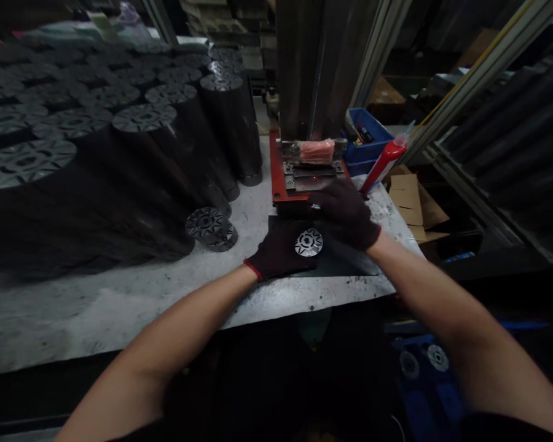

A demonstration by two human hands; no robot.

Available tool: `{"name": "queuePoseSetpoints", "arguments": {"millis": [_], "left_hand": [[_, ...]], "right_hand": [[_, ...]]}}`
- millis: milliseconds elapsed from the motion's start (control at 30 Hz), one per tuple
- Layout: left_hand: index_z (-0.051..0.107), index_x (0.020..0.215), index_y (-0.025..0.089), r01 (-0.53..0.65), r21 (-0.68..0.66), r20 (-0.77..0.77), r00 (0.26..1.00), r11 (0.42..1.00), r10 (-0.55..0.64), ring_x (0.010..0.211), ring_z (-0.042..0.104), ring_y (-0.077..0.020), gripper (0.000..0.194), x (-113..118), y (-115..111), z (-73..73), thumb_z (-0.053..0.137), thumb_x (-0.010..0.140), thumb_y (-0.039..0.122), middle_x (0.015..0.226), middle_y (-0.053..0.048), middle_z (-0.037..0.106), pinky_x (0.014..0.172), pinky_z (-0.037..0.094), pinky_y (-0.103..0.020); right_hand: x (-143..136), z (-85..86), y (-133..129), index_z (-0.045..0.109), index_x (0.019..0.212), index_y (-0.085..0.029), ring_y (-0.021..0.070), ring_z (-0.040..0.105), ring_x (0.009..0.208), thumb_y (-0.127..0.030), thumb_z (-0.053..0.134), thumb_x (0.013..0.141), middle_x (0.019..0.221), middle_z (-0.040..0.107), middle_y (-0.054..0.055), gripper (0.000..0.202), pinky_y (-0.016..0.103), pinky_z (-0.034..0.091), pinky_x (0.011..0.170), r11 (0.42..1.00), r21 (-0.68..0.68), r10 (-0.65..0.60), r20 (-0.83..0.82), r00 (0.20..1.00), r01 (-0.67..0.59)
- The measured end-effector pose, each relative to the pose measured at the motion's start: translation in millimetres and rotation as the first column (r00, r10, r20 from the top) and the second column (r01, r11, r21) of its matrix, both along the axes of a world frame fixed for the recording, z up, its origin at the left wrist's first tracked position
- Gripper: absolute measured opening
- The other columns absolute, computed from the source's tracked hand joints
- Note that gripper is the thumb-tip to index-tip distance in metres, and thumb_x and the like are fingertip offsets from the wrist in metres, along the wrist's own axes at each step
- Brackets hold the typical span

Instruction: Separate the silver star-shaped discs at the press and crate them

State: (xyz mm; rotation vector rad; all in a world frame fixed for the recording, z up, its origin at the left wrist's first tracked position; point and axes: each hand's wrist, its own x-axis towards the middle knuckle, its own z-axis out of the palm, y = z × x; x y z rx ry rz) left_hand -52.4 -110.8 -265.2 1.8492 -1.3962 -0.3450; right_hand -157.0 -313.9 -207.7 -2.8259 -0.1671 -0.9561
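A dark glove with a red cuff covers my left hand (283, 250), its fingers curled round a round metal disc (308, 242) with a starburst of slots and a central hole. The disc faces up, over a dark mat (350, 261) at the table's front edge. My right hand (345, 212), gloved alike, is in front of the orange-based machine (279, 178), fingers bent together. A small bright spot shows at its fingertips; what it is cannot be made out. A red dot of light shines on the machine's metal plate (311, 182).
Tall stacks of similar discs (166, 141) crowd the table's left side, with a short stack (207, 224) nearer me. Right of the machine are a red bottle (384, 162), a blue bin (371, 132) and cardboard (408, 199). Several blue parts with discs (437, 357) lie below right.
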Motion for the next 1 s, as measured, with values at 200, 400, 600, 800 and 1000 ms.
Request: {"name": "queuePoseSetpoints", "arguments": {"millis": [200, 400, 600, 800, 1000], "left_hand": [[0.071, 0.143, 0.022, -0.149, -0.283, -0.116, 0.986, 0.947, 0.121, 0.132, 0.071, -0.0325, 0.072, -11, 4, 16.6, 0.095, 0.081, 0.048, 0.143, -0.012, 0.075, 0.116, 0.057, -0.051], [0.088, 0.113, 0.027, -0.185, -0.263, -0.381, 0.922, 0.947, 0.075, 0.118, 0.078, -0.0263, 0.024, -29, 2, 37.5, 0.085, 0.090, 0.031, 0.125, -0.005, 0.083, 0.107, 0.064, -0.044], [0.089, 0.089, 0.027, -0.241, -0.272, -0.393, 0.912, 0.932, 0.121, 0.109, 0.079, -0.0265, 0.011, -36, 3, 41.4, 0.085, 0.082, 0.020, 0.107, -0.003, 0.086, 0.102, 0.066, -0.045], [0.086, 0.082, 0.028, -0.297, -0.403, -0.220, 0.950, 0.866, 0.224, 0.109, 0.080, -0.0276, 0.014, -49, 8, 57.1, 0.074, 0.088, 0.023, 0.097, -0.003, 0.085, 0.100, 0.066, -0.046], [0.080, 0.078, 0.023, -0.487, -0.444, -0.292, 0.872, 0.752, 0.392, 0.100, 0.082, -0.0248, 0.018, -39, 11, 79.9, 0.069, 0.092, 0.026, 0.095, -0.004, 0.085, 0.092, 0.067, -0.040]], "right_hand": [[-50, -34.3, 57, 0.081, 0.094, -0.024, 0.0233, 0.076, 0.084, -0.034, 0.064, 0.107, 0.089, 0.081, 0.006, 0.024, 0.037, 0.060, 0.080, 0.874, 0.453, -0.241, 0.090, 0.966, 0.175], [-54, -43.1, 64, 0.082, 0.103, -0.020, 0.0276, 0.078, 0.092, -0.020, 0.057, 0.099, 0.102, 0.084, 0.011, 0.026, 0.041, 0.062, 0.086, 0.955, 0.274, -0.162, 0.151, 0.975, 0.116], [-61, -43.4, 70, 0.078, 0.085, -0.018, 0.0305, 0.073, 0.082, -0.014, 0.059, 0.091, 0.086, 0.079, 0.013, 0.020, 0.044, 0.060, 0.077, 0.979, 0.099, -0.187, 0.105, 0.977, 0.177], [-67, -9.2, 82, 0.080, 0.089, -0.019, 0.0275, 0.070, 0.077, -0.017, 0.057, 0.100, 0.083, 0.078, 0.011, 0.026, 0.044, 0.057, 0.077, 0.977, -0.031, -0.193, 0.291, 0.937, 0.211], [-77, 2.8, 83, 0.082, 0.087, -0.025, 0.0238, 0.074, 0.075, -0.032, 0.066, 0.108, 0.082, 0.081, 0.006, 0.028, 0.039, 0.057, 0.072, 0.967, 0.093, -0.255, 0.334, 0.908, 0.238]]}}
